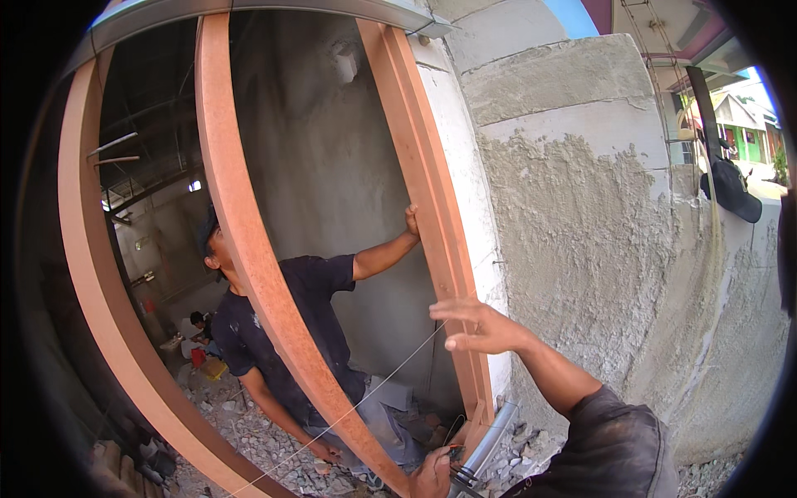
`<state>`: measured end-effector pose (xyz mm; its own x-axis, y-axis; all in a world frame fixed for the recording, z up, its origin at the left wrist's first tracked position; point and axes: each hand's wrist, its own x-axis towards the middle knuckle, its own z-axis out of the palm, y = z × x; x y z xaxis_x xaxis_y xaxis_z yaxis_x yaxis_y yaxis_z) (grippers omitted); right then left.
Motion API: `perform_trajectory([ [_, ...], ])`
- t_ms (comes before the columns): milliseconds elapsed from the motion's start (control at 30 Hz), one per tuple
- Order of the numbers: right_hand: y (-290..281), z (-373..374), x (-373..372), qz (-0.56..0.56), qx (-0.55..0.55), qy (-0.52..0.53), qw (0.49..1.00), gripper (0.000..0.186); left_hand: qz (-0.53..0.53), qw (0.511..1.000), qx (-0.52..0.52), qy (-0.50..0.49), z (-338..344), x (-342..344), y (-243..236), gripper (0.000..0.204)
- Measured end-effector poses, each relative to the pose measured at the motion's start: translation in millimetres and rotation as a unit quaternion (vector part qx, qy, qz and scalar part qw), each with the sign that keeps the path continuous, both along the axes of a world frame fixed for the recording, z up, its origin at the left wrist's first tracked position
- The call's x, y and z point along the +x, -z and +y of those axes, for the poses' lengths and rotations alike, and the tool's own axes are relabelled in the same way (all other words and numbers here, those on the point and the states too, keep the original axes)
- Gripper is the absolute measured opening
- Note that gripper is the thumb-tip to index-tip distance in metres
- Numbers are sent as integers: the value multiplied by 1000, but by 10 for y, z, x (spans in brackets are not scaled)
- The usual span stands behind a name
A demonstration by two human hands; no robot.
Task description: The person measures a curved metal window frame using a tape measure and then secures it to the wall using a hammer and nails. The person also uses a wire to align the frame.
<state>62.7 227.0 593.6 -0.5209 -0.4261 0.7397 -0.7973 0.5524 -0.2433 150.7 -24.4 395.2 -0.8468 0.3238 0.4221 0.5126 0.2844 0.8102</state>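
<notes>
My right hand [475, 325] is raised, fingers apart, in front of the right post [427, 191] of an orange-painted frame, where a thin string [381, 383] runs up diagonally toward it. My left hand [430, 474] is low by the foot of the middle post [257, 266], fingers closed on something hard to make out, beside a small orange-and-black item [456, 451] at the metal bar [490, 436]. Behind the frame a co-worker [311, 315] in a dark T-shirt grips the right post with one raised hand and has the other low.
A rough rendered block wall [573, 249] stands right, with a black cap [730, 192] hanging on it. The left post [87, 232] and top metal beam [141, 30] enclose the opening. Rubble [228, 432] covers the floor; another person [199, 328] sits far back inside. Houses show at far right.
</notes>
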Motion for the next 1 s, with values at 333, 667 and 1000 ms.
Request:
perform_trajectory([
  [333,-902,1004,-1877,-16,-253,404,879,83,-71,995,48,-48,145,247,373,35],
  [667,-798,907,-1982,1,-303,344,889,62,-64,984,12,-163,227,463,614,39],
  [1000,-816,935,-1955,-23,-289,330,898,64,-57,982,8,-180,424,499,633,44],
])
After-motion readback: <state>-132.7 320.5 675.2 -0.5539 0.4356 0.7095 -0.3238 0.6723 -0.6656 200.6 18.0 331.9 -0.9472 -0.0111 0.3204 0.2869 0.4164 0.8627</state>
